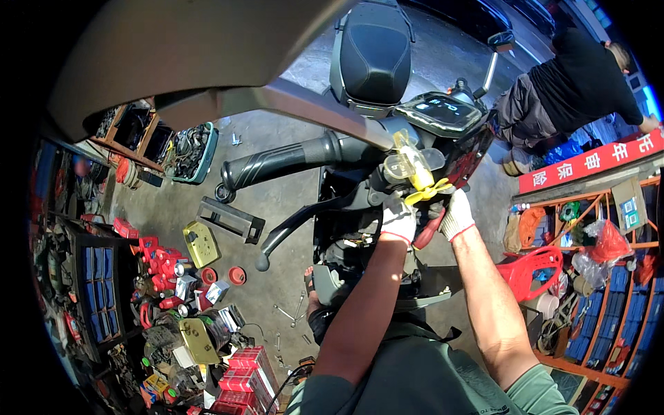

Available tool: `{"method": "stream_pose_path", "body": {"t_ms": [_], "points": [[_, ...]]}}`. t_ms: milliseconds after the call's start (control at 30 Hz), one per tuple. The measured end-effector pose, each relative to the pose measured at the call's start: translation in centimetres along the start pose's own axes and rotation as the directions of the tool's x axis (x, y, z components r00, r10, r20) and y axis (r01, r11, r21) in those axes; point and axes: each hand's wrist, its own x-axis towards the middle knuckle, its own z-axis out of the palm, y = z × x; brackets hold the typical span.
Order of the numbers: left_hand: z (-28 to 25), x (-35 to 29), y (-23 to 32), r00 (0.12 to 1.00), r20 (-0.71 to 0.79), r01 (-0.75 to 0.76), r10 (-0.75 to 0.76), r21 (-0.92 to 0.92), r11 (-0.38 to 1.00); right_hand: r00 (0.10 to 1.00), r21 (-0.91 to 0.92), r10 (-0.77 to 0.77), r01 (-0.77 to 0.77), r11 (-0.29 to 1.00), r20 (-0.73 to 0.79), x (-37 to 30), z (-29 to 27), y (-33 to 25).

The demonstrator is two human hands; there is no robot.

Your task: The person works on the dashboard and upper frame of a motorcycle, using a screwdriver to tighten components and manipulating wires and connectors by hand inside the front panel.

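Both my hands wear white knit gloves with red cuffs and work close together at the front of a scooter, beneath its dashboard [443,113]. My left hand [399,217] is closed below the handlebar clamp, its fingertips partly hidden. Close to its right, my right hand [456,214] has its fingers curled at the edge of the front panel; what they grip is hidden. Between the hands slants a red handle-like piece [429,229]; which hand holds it, I cannot tell. Just above them a yellow toy propeller [427,191] is mounted on the bar.
The black handlebar grip [277,163] and brake lever [304,219] reach left. A brown canopy arm [311,107] crosses above. Wrenches [296,311] and red boxes [245,377] lie on the floor at left. A red plastic chair [532,273] and shelves [588,325] stand right; another person [564,90] crouches behind.
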Motion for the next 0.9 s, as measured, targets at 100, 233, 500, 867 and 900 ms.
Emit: {"method": "stream_pose_path", "body": {"t_ms": [100, 233, 500, 867, 900], "points": [[0.2, 0.1, -0.5, 0.997, 0.024, 0.081, -0.077, -0.297, 0.951, 1.000, -0.013, -0.026, 0.026, 1.000, -0.010, -1.9, 2.0, -0.3], [-0.5, 0.5, 0.2, 0.978, -0.008, -0.210, 0.210, 0.017, 0.978, 0.996, -0.008, -0.039, 0.038, 0.999, -0.078, 0.3, -0.7, 0.2], [3.6, 0.4, -3.1, 0.943, 0.285, 0.332, -0.170, -0.811, 0.481, 0.989, 0.069, -0.031, 0.022, 0.997, 0.143, 1.7, -2.6, 0.7], [-1.8, 1.4, 3.6, 0.554, 0.735, 0.424, -0.390, -0.653, -0.627, 0.994, -0.017, -0.099, 0.100, 0.995, 0.039, 2.4, -3.8, 1.7], [-2.6, 1.3, 3.7, 0.631, 0.683, 0.424, -0.367, -0.700, -0.575, 0.993, -0.056, -0.112, 0.114, 0.992, 0.038, 2.2, -3.1, 1.6]]}}
